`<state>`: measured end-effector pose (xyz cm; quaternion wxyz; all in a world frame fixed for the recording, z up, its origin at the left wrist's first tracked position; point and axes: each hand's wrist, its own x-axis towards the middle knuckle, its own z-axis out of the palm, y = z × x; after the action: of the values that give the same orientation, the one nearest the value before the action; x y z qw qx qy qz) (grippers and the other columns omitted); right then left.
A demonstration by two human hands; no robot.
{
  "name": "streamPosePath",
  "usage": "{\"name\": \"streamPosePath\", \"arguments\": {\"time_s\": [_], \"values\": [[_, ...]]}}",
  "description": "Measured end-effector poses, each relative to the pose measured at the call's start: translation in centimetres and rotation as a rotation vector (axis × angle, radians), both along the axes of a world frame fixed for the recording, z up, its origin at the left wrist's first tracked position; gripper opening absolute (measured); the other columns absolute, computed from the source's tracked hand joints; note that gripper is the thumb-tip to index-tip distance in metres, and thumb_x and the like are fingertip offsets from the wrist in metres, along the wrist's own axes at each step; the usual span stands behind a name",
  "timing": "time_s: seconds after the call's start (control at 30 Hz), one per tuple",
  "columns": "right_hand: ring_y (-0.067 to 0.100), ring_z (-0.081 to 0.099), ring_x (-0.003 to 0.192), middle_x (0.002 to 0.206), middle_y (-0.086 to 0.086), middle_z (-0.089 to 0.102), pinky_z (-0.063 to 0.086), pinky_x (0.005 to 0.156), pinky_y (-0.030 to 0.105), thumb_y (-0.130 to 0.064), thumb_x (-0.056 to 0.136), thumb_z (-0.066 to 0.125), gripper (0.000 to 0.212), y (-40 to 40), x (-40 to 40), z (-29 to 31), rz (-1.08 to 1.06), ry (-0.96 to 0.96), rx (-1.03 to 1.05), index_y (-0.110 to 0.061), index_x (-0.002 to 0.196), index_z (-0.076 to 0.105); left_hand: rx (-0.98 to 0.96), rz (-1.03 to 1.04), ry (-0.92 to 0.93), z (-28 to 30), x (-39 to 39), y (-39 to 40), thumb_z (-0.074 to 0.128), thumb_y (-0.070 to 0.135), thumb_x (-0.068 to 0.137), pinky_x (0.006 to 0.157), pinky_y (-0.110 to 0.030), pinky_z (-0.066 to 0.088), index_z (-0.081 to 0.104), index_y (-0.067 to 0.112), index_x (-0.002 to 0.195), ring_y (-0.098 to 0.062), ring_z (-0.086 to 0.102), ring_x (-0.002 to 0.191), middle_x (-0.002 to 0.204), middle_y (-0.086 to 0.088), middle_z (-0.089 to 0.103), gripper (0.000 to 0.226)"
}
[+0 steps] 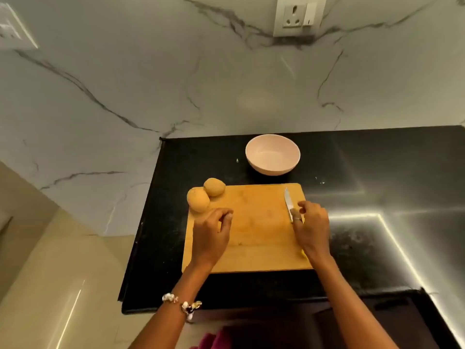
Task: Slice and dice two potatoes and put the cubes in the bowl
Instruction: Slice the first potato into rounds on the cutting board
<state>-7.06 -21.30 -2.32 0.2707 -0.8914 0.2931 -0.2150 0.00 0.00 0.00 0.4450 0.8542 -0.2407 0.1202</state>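
the right hand [310, 226] rests over the handle of one knife [288, 204], fingers curled at it; whether the grip is clamped on it i cannot tell. the blade runs up the frame, tip toward the one bowl [272, 154]. the left hand [212, 229] has loosely curled fingers holding nothing, just below two whole potatoes [198, 199] at the upper left corner of the single cutting board [254, 235] on the black worktop [352, 172].

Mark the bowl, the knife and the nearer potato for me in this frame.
bowl [254, 157]: head view, on its left rim.
knife [287, 200]: head view, middle of the bare blade.
nearer potato [197, 202]: head view, middle of its skin, at the board's left edge.
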Motion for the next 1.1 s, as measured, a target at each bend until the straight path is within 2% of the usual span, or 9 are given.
{"name": "streamPosePath", "arguments": {"time_s": [0.13,0.4,0.57,0.67,0.73,0.87,0.93,1.0,1.1], "values": [[0.038,0.049,0.100,0.102,0.019,0.056,0.038,0.082,0.045,-0.034,0.087,0.065,0.039,1.2,-0.7,-1.6,-0.149,0.258,-0.026,-0.001,0.108,0.062,-0.023,0.017,0.067,-1.8,0.5,1.3,0.066,0.011,0.086,0.074,-0.020,0.050,0.072,0.013,0.095,-0.002,0.062,0.082,0.092,0.005,0.071,0.010],[0.037,0.057,0.088,0.088,0.018,0.063,0.043,0.081,0.045,-0.023,0.082,0.071,0.026,1.8,0.7,-1.4,-0.224,0.207,0.096,0.001,0.090,0.066,-0.044,-0.051,0.169,-2.7,2.1,1.1,0.065,0.013,0.088,0.074,-0.021,0.050,0.072,0.015,0.093,0.000,0.062,0.085,0.090,0.009,0.071,0.009],[0.017,0.059,0.065,0.066,0.001,0.063,0.051,0.072,0.037,-0.015,0.079,0.074,0.011,1.7,1.7,0.7,-0.222,0.020,0.395,-0.008,0.074,0.067,-0.089,-0.003,0.176,-1.6,3.6,0.1,0.064,0.013,0.088,0.073,-0.018,0.051,0.072,0.016,0.094,0.000,0.062,0.083,0.089,0.007,0.071,0.010],[0.021,0.064,0.068,0.075,0.006,0.067,0.052,0.066,0.033,-0.014,0.087,0.066,0.012,1.8,2.7,2.3,-0.204,-0.129,0.733,-0.006,0.079,0.065,-0.047,0.130,0.071,-1.0,5.1,-0.5,0.066,0.012,0.085,0.075,-0.034,0.052,0.071,0.014,0.091,-0.003,0.057,0.083,0.086,0.004,0.069,0.008],[0.023,0.066,0.067,0.079,0.011,0.067,0.054,0.063,0.032,-0.013,0.092,0.059,0.013,1.8,3.3,3.3,-0.193,-0.206,0.946,-0.002,0.088,0.063,0.078,0.272,-0.008,-0.3,6.3,-1.0,0.070,0.019,0.080,0.083,-0.043,0.043,0.068,0.018,0.093,-0.010,0.051,0.098,0.093,0.003,0.066,0.013],[0.020,0.057,0.055,0.069,0.012,0.061,0.055,0.057,0.035,-0.015,0.096,0.052,0.015,2.0,4.1,4.3,-0.133,-0.261,1.163,-0.001,0.095,0.059,0.553,0.307,0.097,1.2,9.6,-1.5,0.066,0.056,0.075,0.106,-0.060,0.008,0.044,0.028,0.135,-0.023,0.022,0.138,0.141,0.001,0.041,0.069],[0.020,0.055,0.054,0.068,0.012,0.059,0.053,0.055,0.035,-0.016,0.097,0.051,0.016,2.1,4.3,4.2,-0.102,-0.239,1.178,-0.001,0.096,0.058,0.803,0.268,0.132,1.6,11.2,-1.8,0.059,0.072,0.070,0.103,-0.068,-0.009,0.029,0.031,0.144,-0.027,0.008,0.144,0.150,-0.002,0.030,0.089],[0.021,0.055,0.055,0.069,0.013,0.059,0.053,0.053,0.034,-0.017,0.097,0.051,0.017,2.2,4.5,4.0,-0.099,-0.205,1.189,-0.001,0.098,0.058,0.968,0.207,0.127,1.6,12.3,-2.3,0.055,0.077,0.068,0.097,-0.072,-0.017,0.030,0.035,0.143,-0.029,0.006,0.144,0.148,-0.002,0.036,0.090],[0.021,0.055,0.055,0.070,0.015,0.059,0.052,0.050,0.032,-0.017,0.096,0.053,0.017,2.2,4.7,3.8,-0.106,-0.187,1.211,0.000,0.098,0.058,1.063,0.123,0.104,1.5,13.0,-2.8,0.058,0.071,0.072,0.096,-0.074,-0.018,0.043,0.039,0.134,-0.026,0.020,0.141,0.134,0.002,0.052,0.071]]}}
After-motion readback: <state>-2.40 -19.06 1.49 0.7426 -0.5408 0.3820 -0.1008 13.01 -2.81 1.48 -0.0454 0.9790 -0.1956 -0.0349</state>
